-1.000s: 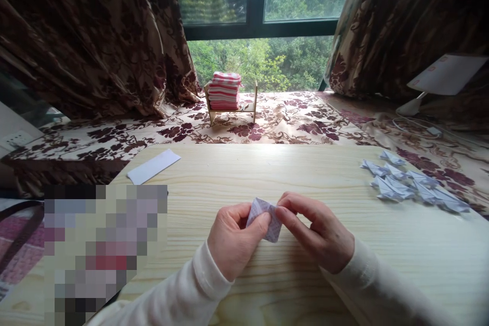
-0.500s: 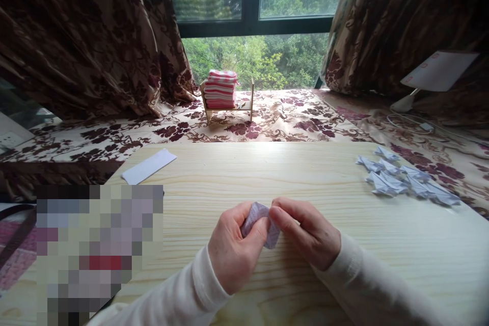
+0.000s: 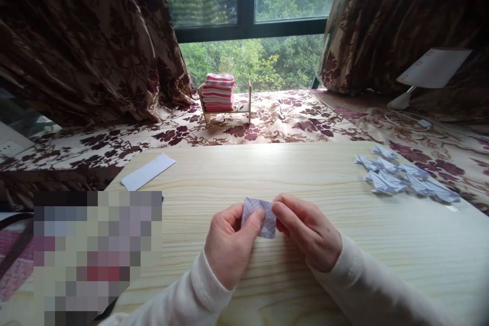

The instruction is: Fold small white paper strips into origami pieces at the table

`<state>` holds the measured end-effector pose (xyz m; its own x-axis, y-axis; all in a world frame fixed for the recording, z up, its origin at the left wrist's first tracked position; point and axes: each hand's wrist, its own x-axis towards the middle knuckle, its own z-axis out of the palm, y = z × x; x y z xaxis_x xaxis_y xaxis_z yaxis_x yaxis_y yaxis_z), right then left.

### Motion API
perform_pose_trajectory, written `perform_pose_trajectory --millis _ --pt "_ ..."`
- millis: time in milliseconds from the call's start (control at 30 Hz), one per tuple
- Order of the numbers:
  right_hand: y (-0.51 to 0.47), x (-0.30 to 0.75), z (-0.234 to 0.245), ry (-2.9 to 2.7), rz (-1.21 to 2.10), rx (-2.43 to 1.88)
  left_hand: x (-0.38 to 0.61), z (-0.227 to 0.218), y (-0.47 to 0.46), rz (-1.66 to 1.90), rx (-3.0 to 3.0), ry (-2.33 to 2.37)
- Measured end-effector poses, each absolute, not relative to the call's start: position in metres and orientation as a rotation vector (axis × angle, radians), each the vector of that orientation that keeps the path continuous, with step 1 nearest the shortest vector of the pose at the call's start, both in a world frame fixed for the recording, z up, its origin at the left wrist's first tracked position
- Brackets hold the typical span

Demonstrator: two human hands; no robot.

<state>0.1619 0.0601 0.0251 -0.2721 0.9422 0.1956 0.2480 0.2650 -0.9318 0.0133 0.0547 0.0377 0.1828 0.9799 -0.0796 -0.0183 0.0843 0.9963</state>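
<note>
Above the middle of the table, a small square of folded paper [image 3: 250, 209] is held up between both hands. My left hand [image 3: 231, 242] grips its left side, with the thumb pressed flat on the face turned to me. At the right edge, my right hand [image 3: 307, 232] pinches the paper between thumb and forefinger; its other fingers curl underneath and are partly hidden. Off to the right lies a cluster of several folded paper pieces [image 3: 385, 182] with pointed corners. A flat white paper strip [image 3: 148, 171] rests at the table's far left.
The pale wooden table [image 3: 214, 173] meets a ledge with flowered cloth [image 3: 282, 117]. On that ledge stand a small wooden rack [image 3: 249, 104] with folded pink-and-white cloths [image 3: 218, 92] and a white lamp [image 3: 435, 67]. A blurred-out patch [image 3: 99, 244] covers the left front.
The folded paper has turned so that its square face is now toward me and level. My right hand has stayed at its right edge. The view has shifted slightly.
</note>
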Motion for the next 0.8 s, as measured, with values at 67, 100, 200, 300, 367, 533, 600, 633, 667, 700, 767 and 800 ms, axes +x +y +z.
perform_pose_trajectory --millis 67,100,200,300,367,533,600,633,667,700,767,800 --pt "0.0604 0.1642 0.0273 -1.735 0.993 -1.082 0.0114 0.0358 0.0562 1.022 1.175 1.033" --pt "0.0607 0.1649 0.0281 -1.745 0.97 -1.079 0.0101 0.0352 0.0569 1.008 1.165 0.991" --pt "0.0628 0.1662 0.0295 -1.816 0.911 -1.063 0.0061 0.0354 0.0594 0.96 1.123 0.898" --pt "0.0647 0.1677 0.03 -1.873 0.874 -1.043 0.0051 0.0378 0.0618 0.923 1.085 0.963" --pt "0.0644 0.1687 0.0299 -1.847 0.924 -1.044 0.0063 0.0388 0.0622 0.903 1.09 1.038" --pt "0.0614 0.1683 0.03 -1.743 1.174 -1.013 0.0097 0.0335 0.0615 1.077 0.964 1.058" --pt "0.0615 0.1671 0.0301 -1.741 1.223 -1.016 0.0096 0.0308 0.0618 1.127 0.912 1.04" --pt "0.062 0.1667 0.0299 -1.742 1.228 -1.019 0.0093 0.0304 0.0619 1.129 0.902 1.027" --pt "0.0627 0.1665 0.0296 -1.74 1.222 -1.022 0.0088 0.0307 0.062 1.118 0.903 1.014" --pt "0.0637 0.1665 0.029 -1.728 1.206 -1.025 0.0082 0.0319 0.0619 1.097 0.916 1.002" --pt "0.0657 0.1673 0.0274 -1.682 1.155 -1.037 0.0073 0.0359 0.0615 1.036 0.966 0.981" --pt "0.0665 0.1678 0.0265 -1.663 1.129 -1.045 0.007 0.0381 0.0613 1.002 0.99 0.972"
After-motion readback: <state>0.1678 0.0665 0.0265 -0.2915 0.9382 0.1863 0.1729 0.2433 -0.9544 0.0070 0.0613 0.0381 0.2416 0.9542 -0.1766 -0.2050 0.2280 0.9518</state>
